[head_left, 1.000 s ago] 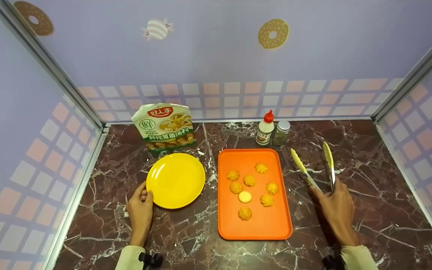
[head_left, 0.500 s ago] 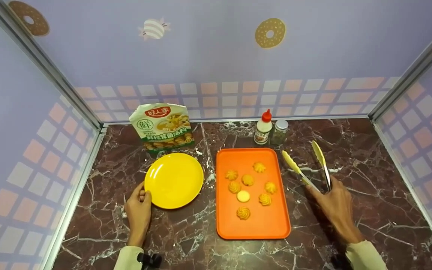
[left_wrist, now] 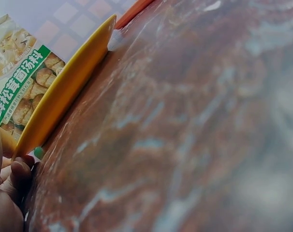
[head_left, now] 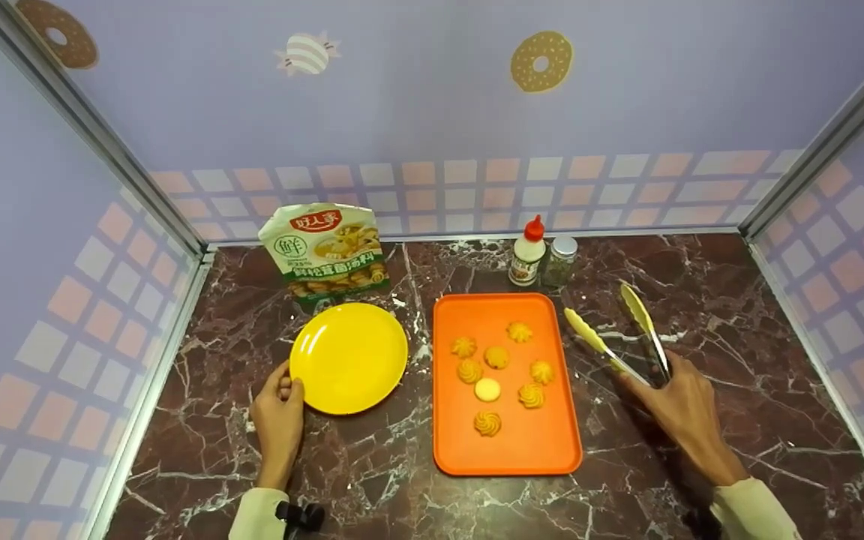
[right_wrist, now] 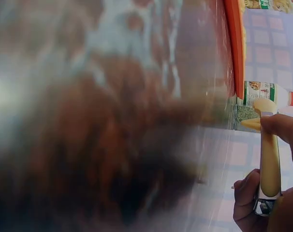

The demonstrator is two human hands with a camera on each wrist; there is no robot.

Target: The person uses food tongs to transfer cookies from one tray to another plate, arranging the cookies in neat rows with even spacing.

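Observation:
My left hand (head_left: 278, 412) pinches the near left rim of a round yellow plate (head_left: 349, 358), thumb over the edge and fingers curled beneath. In the left wrist view the plate (left_wrist: 69, 87) appears edge-on, close to the counter. My right hand (head_left: 679, 401) grips metal tongs (head_left: 633, 367) with yellow tips, their arms spread apart and nothing between them. The tong tips stand just right of an orange tray (head_left: 507, 457). Several swirled cookies (head_left: 487, 424) lie scattered on that tray, along with a smooth, pale round one (head_left: 487, 389). The right wrist view shows my thumb and fingers around the tongs (right_wrist: 270, 164).
Behind the plate stands a green and white food pouch (head_left: 327, 255). A red-capped squeeze bottle (head_left: 527, 255) and a silver-lidded glass jar (head_left: 560, 262) are behind the tray. Purple panels enclose the dark marbled counter (head_left: 372, 480) at the back and both sides.
The tongs have shifted a little left toward the tray, while my right forearm has swung outward to the right. My left hand and the plate keep their place.

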